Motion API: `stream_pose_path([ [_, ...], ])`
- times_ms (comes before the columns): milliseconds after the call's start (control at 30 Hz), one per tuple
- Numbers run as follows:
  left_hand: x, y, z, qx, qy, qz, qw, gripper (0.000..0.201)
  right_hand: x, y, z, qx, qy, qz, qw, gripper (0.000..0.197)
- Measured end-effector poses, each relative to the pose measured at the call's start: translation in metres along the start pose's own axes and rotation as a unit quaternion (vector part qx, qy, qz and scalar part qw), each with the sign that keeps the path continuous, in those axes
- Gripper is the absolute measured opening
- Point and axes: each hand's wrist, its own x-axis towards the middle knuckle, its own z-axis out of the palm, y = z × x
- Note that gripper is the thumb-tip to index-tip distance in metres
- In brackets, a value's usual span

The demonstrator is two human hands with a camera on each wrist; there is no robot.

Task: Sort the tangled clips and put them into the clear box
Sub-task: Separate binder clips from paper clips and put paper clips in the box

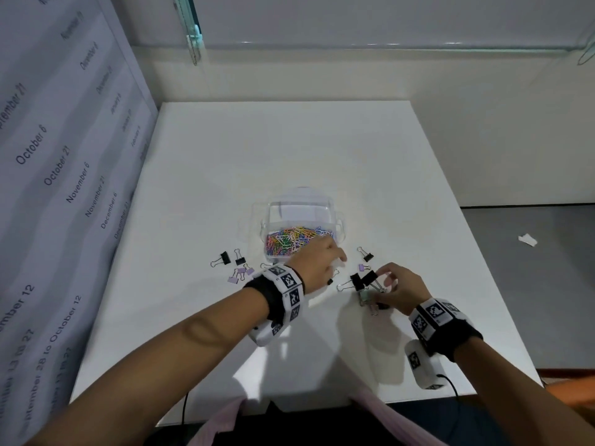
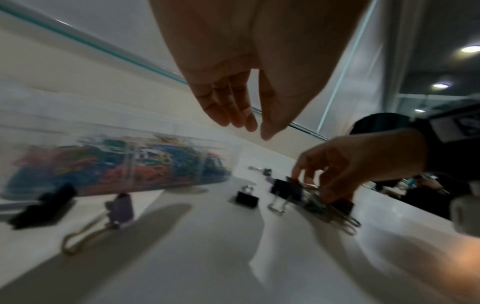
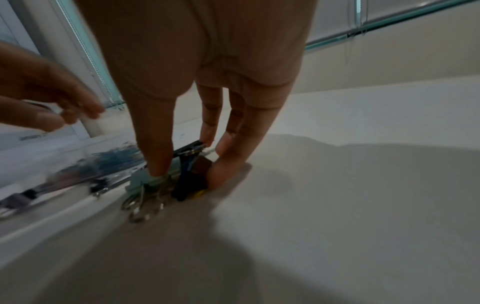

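**Right hand on the tangle, left hand loose beside the box**

The clear box (image 1: pixel 302 226) stands near the middle of the white table (image 1: pixel 289 149), its floor covered with coloured paper clips (image 1: pixel 291 241). Far from every table edge, it has bare surface behind it and on both sides.

The tangled clips (image 1: pixel 365 286), black binder clips knotted with a pale green one, lie just right of the box's near corner. The right hand (image 1: pixel 401 289) comes down on them from above: thumb and fingertips are curled in and pinch the cluster against the table.

The left hand (image 1: pixel 317 263) hovers above the table at the box's near right corner, fingers straight, relaxed and close together, holding nothing.

Loose binder clips lie at the box's near left: two black ones (image 1: pixel 230 258) and a few purple ones (image 1: pixel 240 274). Another black clip (image 1: pixel 367 255) sits apart, right of the box.

The near stretch of table towards the person is open; on the floor beyond the right edge lies a scrap of paper (image 1: pixel 528 240).
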Motion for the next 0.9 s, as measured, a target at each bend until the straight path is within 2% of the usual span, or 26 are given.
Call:
stream_pose_path([
  [167,-0.01,0.011,0.026,0.051,-0.092,0.065,0.992,0.029,-0.005,-0.02,0.027,0.083,0.01,-0.052,0.995,0.033],
  [267,-0.019,0.003,0.036,0.073,-0.11,0.059,0.99,0.028,-0.007,-0.028,0.038,0.095,-0.009,-0.081,0.992,0.036],
  [467,-0.034,-0.016,0.034,0.101,-0.115,0.006,0.988,0.04,-0.008,-0.03,0.037,0.114,-0.049,-0.064,0.99,0.039],
  [700,-0.043,-0.037,0.024,0.039,-0.086,-0.019,0.995,0.046,-0.007,-0.027,0.028,0.118,0.012,-0.032,0.992,0.028],
  [900,-0.041,-0.03,0.023,0.084,-0.083,-0.028,0.993,0.05,-0.009,-0.029,0.017,0.146,-0.002,-0.04,0.988,0.025],
])
